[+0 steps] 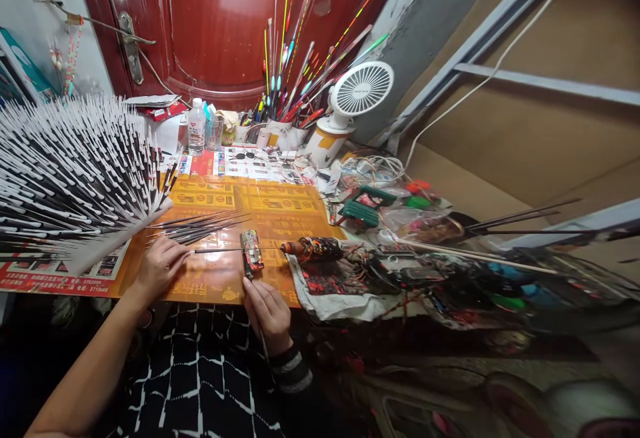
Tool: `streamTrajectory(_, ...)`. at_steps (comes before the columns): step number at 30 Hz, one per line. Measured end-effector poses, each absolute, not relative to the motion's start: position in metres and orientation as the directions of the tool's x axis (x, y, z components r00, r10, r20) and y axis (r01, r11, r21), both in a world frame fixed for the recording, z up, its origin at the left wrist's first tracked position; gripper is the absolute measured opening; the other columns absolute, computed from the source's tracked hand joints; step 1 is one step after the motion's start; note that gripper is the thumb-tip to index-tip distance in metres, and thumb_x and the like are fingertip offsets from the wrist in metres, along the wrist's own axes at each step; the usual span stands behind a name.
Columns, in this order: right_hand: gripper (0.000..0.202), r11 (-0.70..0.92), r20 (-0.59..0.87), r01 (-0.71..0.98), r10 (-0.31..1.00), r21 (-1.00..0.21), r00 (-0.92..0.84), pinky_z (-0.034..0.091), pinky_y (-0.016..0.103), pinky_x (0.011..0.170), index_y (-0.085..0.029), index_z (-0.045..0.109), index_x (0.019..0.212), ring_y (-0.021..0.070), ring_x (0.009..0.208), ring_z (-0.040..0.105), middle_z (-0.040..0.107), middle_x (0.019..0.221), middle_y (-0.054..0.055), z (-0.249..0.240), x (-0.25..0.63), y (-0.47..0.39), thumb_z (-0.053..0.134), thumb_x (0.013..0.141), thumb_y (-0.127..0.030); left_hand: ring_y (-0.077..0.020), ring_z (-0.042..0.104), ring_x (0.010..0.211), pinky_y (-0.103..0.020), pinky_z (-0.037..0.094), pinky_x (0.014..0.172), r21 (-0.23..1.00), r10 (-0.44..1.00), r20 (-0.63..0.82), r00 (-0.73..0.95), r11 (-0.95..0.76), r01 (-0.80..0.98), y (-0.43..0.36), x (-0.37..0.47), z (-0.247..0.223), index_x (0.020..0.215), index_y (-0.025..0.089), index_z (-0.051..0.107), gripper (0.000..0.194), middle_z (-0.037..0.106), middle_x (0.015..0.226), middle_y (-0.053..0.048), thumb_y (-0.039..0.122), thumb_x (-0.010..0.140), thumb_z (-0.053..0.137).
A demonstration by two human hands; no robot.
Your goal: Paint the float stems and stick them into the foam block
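Note:
My left hand [161, 266] pinches the left end of a thin dark rod [207, 250], which lies level across a small paint-stained block [252, 251]. The rod's thin right end reaches toward the tip of a motor-like tool [313, 250]; whether they touch is too small to tell. My right hand [267, 308] holds a slim brush-like stick [262, 339] just below the block, its upper end close to the block's lower left edge. Behind my left hand, a pile of thin dark rods [200, 228] rests on the orange table top [220, 285].
At the left stands a dense rack of white-tipped rods [75, 171]. A bottle [197, 128], cups with upright colourful sticks [283, 135] and a white fan [363, 88] line the back. Cables, a stained cloth [345, 305] and green clamp-like pieces [363, 213] crowd the right.

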State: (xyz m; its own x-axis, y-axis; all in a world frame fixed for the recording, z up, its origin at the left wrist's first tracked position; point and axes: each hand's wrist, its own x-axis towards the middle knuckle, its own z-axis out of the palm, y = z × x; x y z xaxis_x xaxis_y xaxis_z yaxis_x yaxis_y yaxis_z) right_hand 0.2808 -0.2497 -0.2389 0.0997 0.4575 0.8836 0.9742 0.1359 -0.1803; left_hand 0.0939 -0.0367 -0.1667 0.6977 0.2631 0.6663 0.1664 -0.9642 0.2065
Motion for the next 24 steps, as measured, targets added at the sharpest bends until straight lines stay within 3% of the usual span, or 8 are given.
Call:
streamTrajectory(15,0.067,0.091,0.889,0.978,0.441,-0.186,0.128,0.062,0.036,0.086,-0.016,0.044,0.153,0.0216,0.099,0.071,0.074,0.108,0.013,-0.242,0.279,-0.248,0.062,0.090,-0.001,-0.0178,0.056,0.079,-0.032,0.046,0.077,0.246,0.294,0.643,0.707,-0.954,0.172,-0.035,0.093,-0.169,0.098,0.021,0.070,0.016,0.069,0.083,-0.002,0.028,0.102,0.055)
streamTrajectory(24,0.062,0.233,0.896,0.940,0.423,-0.250,0.133,0.062,0.033,0.081,-0.019,0.055,0.143,0.0196,0.091,0.072,0.075,0.104,0.008,-0.242,0.284,-0.259,0.064,0.086,0.002,-0.0197,0.056,0.080,-0.033,0.047,0.076,0.201,0.319,0.607,0.728,-0.948,0.248,-0.040,0.090,-0.168,0.088,0.019,0.071,0.026,0.067,0.077,-0.005,0.025,0.102,0.050)
